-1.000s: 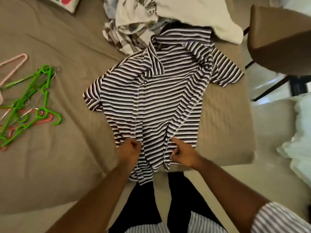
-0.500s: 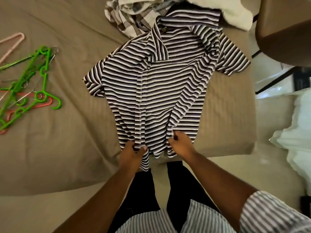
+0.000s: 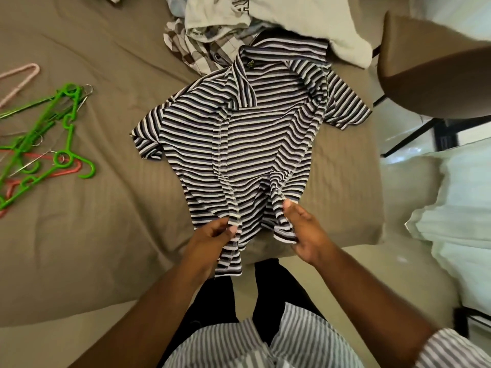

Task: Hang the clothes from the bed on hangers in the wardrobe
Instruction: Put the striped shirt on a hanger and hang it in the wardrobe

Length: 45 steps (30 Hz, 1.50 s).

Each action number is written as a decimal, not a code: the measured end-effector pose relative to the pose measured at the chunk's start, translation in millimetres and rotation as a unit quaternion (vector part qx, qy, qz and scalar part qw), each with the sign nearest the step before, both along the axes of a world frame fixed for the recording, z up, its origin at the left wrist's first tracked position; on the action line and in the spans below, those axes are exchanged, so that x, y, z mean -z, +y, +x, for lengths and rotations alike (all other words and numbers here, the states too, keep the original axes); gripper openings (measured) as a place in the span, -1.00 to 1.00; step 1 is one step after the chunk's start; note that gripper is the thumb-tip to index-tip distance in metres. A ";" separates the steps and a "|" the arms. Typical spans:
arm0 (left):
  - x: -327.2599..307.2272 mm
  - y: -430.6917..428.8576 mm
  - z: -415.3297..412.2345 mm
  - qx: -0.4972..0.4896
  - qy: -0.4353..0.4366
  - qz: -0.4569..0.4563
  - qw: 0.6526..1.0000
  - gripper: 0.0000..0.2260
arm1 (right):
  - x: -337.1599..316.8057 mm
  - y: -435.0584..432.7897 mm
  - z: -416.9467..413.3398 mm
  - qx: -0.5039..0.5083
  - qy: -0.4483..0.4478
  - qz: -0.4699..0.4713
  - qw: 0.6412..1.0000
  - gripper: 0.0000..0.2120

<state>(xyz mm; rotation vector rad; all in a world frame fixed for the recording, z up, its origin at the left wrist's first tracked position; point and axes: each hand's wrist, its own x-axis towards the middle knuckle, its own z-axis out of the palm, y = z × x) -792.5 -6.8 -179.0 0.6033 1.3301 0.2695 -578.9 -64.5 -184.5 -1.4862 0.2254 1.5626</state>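
We pinch the bottom edge of the striped shirt (image 3: 247, 144) with our left hand (image 3: 210, 237) and right hand (image 3: 305, 232) (each grip nips cloth) as it lies flat on the bed (image 3: 93, 248), so we think we are smoothing it and next need a green hanger (image 3: 63, 134).
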 end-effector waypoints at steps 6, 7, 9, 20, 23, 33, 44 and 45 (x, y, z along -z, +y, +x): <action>0.2 9.1 19.0 0.026 -0.030 0.007 0.999 -0.72 | -2.2 -1.8 -8.6 -0.006 -0.026 0.016 1.000 -0.72; 0.0 10.4 21.4 0.036 -0.023 0.016 0.999 -0.70 | -3.1 -3.1 -10.5 -0.050 -0.067 0.020 0.996 -0.64; -1.9 11.7 27.0 0.058 0.008 0.038 0.998 -0.71 | -3.0 -5.6 -14.4 -0.131 -0.134 0.032 0.982 -0.52; -9.8 22.4 62.6 0.218 0.072 0.048 0.972 -0.77 | -10.8 1.0 -24.5 -0.244 -0.227 0.138 0.933 -0.62; -7.8 24.4 65.8 0.213 0.062 0.012 0.975 -0.64 | -10.7 -1.6 -21.9 -0.203 -0.150 0.149 0.956 -0.53; -1.4 20.0 62.5 0.218 0.105 0.128 0.962 -0.84 | -13.3 -0.8 -16.3 -0.107 -0.165 0.045 0.979 -0.77; -13.6 16.4 52.3 0.194 -0.030 0.095 0.976 -0.77 | -11.7 25.0 -1.0 -0.202 -0.236 -0.057 0.949 -0.91; -13.4 16.2 50.5 0.169 -0.038 0.080 0.982 -0.76 | -13.3 25.2 -0.3 -0.191 -0.221 -0.058 0.955 -0.92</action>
